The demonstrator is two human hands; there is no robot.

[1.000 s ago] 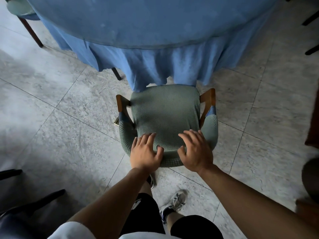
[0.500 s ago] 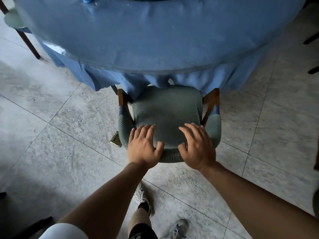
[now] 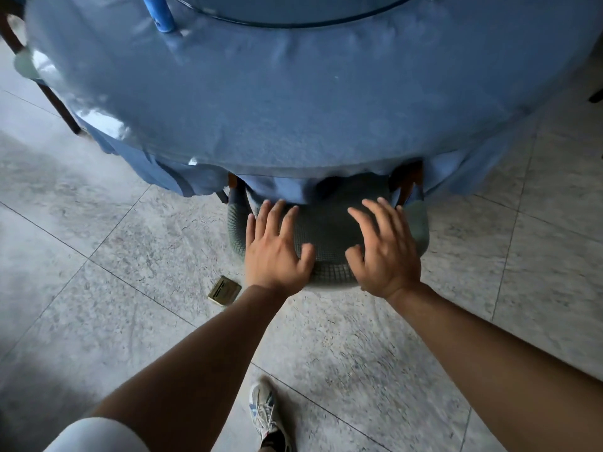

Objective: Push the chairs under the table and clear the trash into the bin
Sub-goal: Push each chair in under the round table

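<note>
A shoe (image 3: pixel 267 415) stands on the tiled floor (image 3: pixel 98 321). The left hand (image 3: pixel 275 249) and right hand (image 3: pixel 385 252), fingers spread flat, press the chair (image 3: pixel 326 236) back; its seat sits mostly under the counter (image 3: pixel 293 109) edge. Far left stands what may be a bottle (image 3: pixel 161 13).

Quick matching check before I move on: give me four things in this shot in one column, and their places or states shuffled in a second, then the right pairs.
1. chair
2. left hand
3. small brass-coloured item
4. blue cylinder

A. lying on the floor tiles, left of the chair
B. standing on the tabletop, far left
C. front tucked under the blue tablecloth
D. fingers spread flat on the chair's back edge

Pairs: 1-C, 2-D, 3-A, 4-B
</note>
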